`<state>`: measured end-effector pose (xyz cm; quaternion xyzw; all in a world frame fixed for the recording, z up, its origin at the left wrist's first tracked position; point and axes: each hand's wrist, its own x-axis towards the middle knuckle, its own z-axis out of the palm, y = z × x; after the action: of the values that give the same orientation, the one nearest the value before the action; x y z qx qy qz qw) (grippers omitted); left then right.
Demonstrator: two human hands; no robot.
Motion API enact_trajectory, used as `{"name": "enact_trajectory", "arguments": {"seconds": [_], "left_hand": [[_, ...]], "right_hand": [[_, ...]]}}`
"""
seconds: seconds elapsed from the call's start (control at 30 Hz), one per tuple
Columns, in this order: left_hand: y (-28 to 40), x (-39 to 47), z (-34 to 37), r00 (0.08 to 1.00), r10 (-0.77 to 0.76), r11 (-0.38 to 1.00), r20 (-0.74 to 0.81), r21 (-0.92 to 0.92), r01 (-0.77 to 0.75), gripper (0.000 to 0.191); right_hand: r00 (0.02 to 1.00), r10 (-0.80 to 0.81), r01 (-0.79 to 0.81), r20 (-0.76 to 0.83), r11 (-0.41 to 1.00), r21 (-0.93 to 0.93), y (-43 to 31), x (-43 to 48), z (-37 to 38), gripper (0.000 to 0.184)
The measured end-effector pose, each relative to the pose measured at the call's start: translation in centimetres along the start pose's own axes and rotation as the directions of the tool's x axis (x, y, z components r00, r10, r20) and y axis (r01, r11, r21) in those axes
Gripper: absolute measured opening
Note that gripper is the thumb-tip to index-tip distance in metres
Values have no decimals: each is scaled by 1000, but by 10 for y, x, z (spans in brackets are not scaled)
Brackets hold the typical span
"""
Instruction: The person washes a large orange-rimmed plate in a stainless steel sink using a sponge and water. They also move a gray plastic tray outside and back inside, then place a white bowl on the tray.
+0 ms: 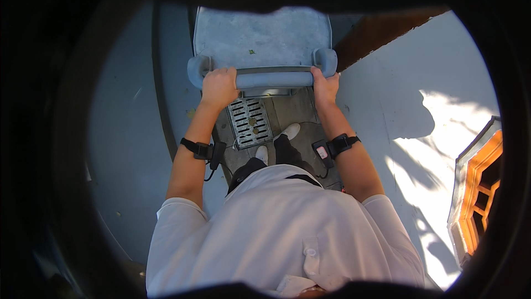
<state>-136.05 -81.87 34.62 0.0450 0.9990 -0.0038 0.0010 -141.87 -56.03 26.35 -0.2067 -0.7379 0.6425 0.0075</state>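
Note:
Both my hands are on the rounded bar of a grey-blue plastic push handle (pixel 274 79). The left end of the bar is in my left hand (pixel 220 86), fingers wrapped over it. At the right end, my right hand (pixel 326 86) grips it with the thumb lying along the near side. The handle belongs to a utility cart with a flat, scuffed top (pixel 261 33), where a small green leaf (pixel 252 51) lies. The cart's far end and most of its lower part are hidden. Each forearm wears a strapped black device.
Below the handle, a slotted metal drain grate (pixel 250 123) with fallen leaves is set in the paving (pixel 290 110). A white wall (pixel 373 104) with a wood-framed lattice window (pixel 477 199) is on the right. A reddish-brown band (pixel 365 35) runs near the cart's right side.

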Motion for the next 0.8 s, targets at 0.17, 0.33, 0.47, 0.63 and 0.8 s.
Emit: {"name": "enact_trajectory", "arguments": {"seconds": [0.17,0.33,0.47,0.63,0.8], "left_hand": [[15,-55,6,982,79,995,174,-74,-67,17],[84,-98,-6,927,190,980,322,-125,-157,20],[133,-141,-10,893,240,968,382,-162,-191,21],[182,-186,-5,872,243,963,424,-214,-165,22],[214,-218,7,861,250,962,444,-214,-169,22]], "right_hand": [[995,0,-10,-102,996,-91,17,-43,-34,60],[985,-3,-16,-171,993,-115,39,-64,-111,50],[984,39,-58,-176,993,-104,65,-89,-164,46],[987,5,-20,-160,995,-95,83,-121,-214,36],[974,200,-172,-111,961,218,95,-160,-240,42]]}}
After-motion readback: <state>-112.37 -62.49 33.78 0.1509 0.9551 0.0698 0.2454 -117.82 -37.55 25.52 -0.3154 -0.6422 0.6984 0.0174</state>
